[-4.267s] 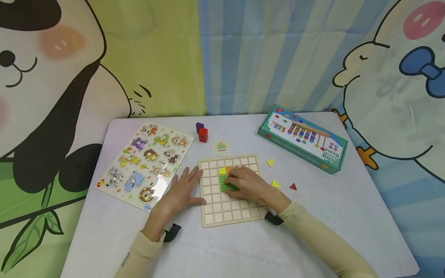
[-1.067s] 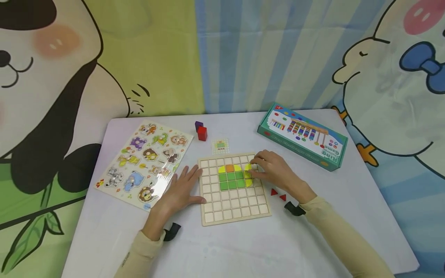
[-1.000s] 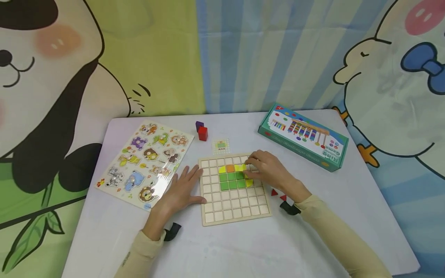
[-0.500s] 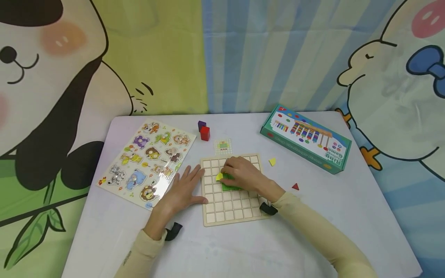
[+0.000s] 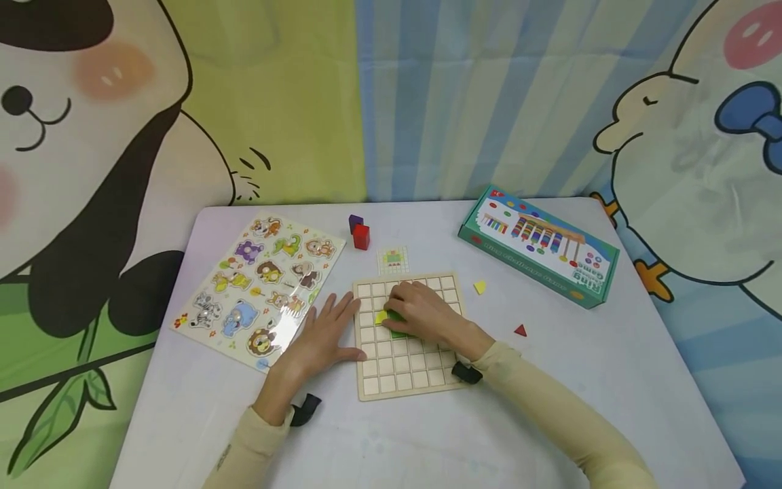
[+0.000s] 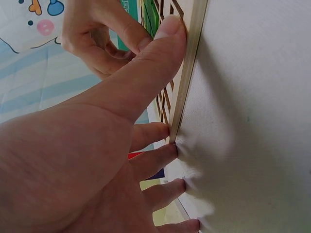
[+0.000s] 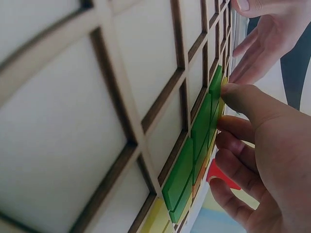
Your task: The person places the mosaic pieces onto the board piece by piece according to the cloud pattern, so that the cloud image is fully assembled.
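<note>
My right hand (image 5: pixel 421 312) pinches a small yellow tile (image 5: pixel 381 317) between thumb and index finger, at the left side of the green tiles (image 5: pixel 398 334) on the wooden grid board (image 5: pixel 391 385). In the right wrist view the thumb presses on the yellow tile (image 7: pixel 224 86), close to the green tiles (image 7: pixel 179 172). Part of the tile pattern is hidden under this hand. My left hand (image 5: pixel 318 339) lies spread at the board's left edge; in the left wrist view its thumb rests on the board's rim and its fingertips meet the tabletop.
A loose yellow tile (image 5: pixel 480 287) and a red triangle tile (image 5: pixel 520 330) lie right of the board. Behind it are a pattern card (image 5: pixel 393 260), a red cube (image 5: pixel 362 238) and a purple block (image 5: pixel 356 223). An animal puzzle (image 5: pixel 263 272) lies left, a green box (image 5: pixel 540 248) back right.
Since half a second ago, my right hand has shifted slightly left and toward me, and the yellow tile has come down from a tilt to lie flatter. My left hand has stayed put.
</note>
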A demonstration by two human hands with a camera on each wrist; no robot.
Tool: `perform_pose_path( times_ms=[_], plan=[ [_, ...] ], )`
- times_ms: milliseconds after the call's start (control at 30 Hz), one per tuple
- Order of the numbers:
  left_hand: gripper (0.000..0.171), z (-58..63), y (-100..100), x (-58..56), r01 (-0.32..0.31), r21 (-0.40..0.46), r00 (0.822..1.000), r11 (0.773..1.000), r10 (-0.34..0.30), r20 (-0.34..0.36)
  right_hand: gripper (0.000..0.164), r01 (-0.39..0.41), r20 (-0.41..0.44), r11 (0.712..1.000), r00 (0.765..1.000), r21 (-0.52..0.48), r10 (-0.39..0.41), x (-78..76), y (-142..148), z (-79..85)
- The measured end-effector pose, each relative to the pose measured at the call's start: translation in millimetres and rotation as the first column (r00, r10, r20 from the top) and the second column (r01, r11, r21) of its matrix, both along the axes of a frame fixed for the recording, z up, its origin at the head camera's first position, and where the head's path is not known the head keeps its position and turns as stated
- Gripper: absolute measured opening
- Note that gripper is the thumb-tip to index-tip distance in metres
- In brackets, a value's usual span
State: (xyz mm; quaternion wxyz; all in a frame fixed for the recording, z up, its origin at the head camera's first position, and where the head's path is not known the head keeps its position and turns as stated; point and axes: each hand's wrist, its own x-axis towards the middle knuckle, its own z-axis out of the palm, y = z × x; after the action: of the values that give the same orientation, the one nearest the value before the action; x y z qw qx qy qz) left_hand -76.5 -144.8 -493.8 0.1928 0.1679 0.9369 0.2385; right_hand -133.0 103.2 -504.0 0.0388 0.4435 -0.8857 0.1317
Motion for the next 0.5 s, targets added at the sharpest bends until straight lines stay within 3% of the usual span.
perform_pose_path(
  times_ms=[300, 500],
  plan=[
    [0.104, 1.5, -0.2, 5.0, 0.003, 0.012, 1.0, 1.0, -0.003, -0.001, 0.029, 0.004, 0.017, 1.0, 1.0, 0.028, -0.004, 3.4, 2.3, -1.4],
    [0.103, 4.2, -0.2, 2.2, 0.006, 0.013, 1.0, 1.0, -0.006, -0.026, 0.029, 0.014, 0.012, 1.0, 1.0, 0.008, -0.014, 2.3, 6.0, 3.3]
  ],
)
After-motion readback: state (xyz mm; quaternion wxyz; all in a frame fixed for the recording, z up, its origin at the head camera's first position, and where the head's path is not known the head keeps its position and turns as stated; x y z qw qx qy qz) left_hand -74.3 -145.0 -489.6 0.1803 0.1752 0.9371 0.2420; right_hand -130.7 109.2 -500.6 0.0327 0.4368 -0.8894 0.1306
